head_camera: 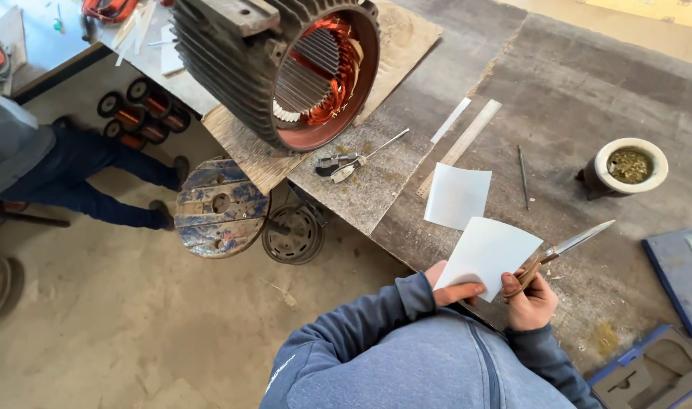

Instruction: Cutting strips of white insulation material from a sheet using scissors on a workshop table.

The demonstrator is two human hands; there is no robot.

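Left hand (453,290) pinches white sheet (488,254); right hand (529,297) grips scissors (565,248) beside it. Better: keep sheet taut, blades square to edge.

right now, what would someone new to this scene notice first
The big electric motor stator at top centre, its ribbed casing lying on its side on a board so the copper windings show. Near the bottom, the left hand holds a white sheet while the right hand grips scissors beside it. A second white sheet lies on the workbench, and a cup of green herb stands at right.
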